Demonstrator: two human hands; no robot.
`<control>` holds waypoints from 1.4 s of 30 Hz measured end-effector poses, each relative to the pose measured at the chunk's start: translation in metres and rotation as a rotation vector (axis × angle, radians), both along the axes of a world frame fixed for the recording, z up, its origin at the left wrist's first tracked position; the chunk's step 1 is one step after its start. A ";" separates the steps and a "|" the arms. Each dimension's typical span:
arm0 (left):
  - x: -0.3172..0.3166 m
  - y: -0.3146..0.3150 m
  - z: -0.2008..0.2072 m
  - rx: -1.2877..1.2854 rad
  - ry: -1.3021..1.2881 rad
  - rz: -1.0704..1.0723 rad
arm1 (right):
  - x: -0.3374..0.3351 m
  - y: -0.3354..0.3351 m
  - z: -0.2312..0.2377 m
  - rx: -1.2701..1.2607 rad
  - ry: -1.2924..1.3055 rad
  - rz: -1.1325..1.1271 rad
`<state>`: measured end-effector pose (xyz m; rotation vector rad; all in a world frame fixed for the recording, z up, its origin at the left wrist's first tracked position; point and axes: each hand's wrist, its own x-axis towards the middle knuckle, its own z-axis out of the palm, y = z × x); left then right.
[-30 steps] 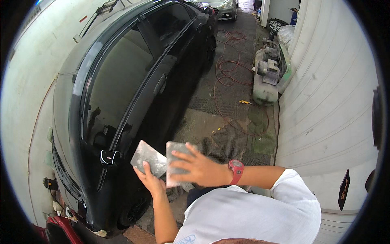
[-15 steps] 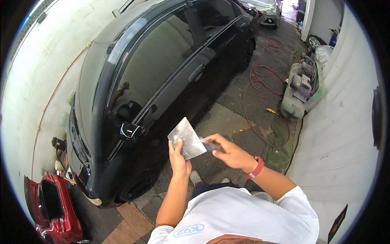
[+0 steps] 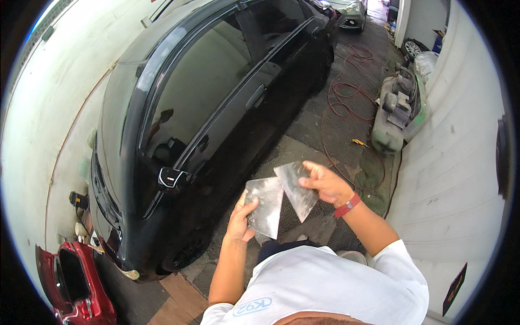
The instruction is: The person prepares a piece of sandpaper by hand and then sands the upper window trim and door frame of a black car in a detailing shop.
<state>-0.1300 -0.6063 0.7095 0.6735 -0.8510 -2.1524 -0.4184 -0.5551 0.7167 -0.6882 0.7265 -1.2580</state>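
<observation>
While the black car (image 3: 216, 124) stands to the worker's left, I watch from afar as two bare hands hold thin grey plates just off its flank, out from the side mirror (image 3: 170, 179). The left hand (image 3: 239, 219) pinches the left plate (image 3: 265, 206), thumb on its smeared face, the other fingers mostly hidden behind; the right hand (image 3: 330, 187) pinches the right plate (image 3: 295, 192) near its upper end, thumb likewise on the face. The plates' near edges meet in my view, though whether they touch I cannot tell.

The danger, as I judge it, lies in the corners: a slack pinch could let a plate drop beside the car, and a careless swing could scratch its side. A thin edge could nick a fingertip if one plate slid along the other. The red hose (image 3: 346, 97), looped alongside the car toward its rear, could catch a foot.

Readable writing is scarce. The white shirt (image 3: 330, 279), beside the car's front, carries light-blue characters inside a rounded outline. The mirror bears a mark too small to make out; the dark sign (image 3: 455, 290), across from the car, is illegible to me. I see no label on either plate.
</observation>
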 end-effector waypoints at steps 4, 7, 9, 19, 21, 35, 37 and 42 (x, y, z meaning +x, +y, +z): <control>-0.011 -0.006 0.020 0.024 -0.003 0.255 | -0.004 -0.001 -0.018 -0.035 0.574 -0.014; -0.020 0.000 0.011 -0.126 -0.213 0.248 | 0.017 -0.003 0.017 -0.341 1.145 -0.357; -0.029 0.006 0.004 -0.259 -0.314 0.229 | 0.035 -0.002 0.036 -0.630 1.566 -0.573; -0.024 -0.019 -0.021 -0.327 -0.337 0.787 | 0.056 0.033 0.036 -0.942 1.679 -0.079; -0.012 -0.025 -0.025 -0.401 -0.437 0.681 | 0.068 0.037 0.046 -1.144 1.445 -0.200; -0.037 -0.014 0.008 -0.405 -0.351 0.588 | 0.034 0.021 0.011 -0.846 1.797 -0.196; -0.031 -0.014 0.004 -0.299 -0.260 0.550 | 0.026 0.019 0.013 -0.756 1.806 -0.299; -0.041 -0.001 -0.002 -0.516 -0.479 0.459 | 0.053 0.027 -0.001 -0.816 1.725 -0.307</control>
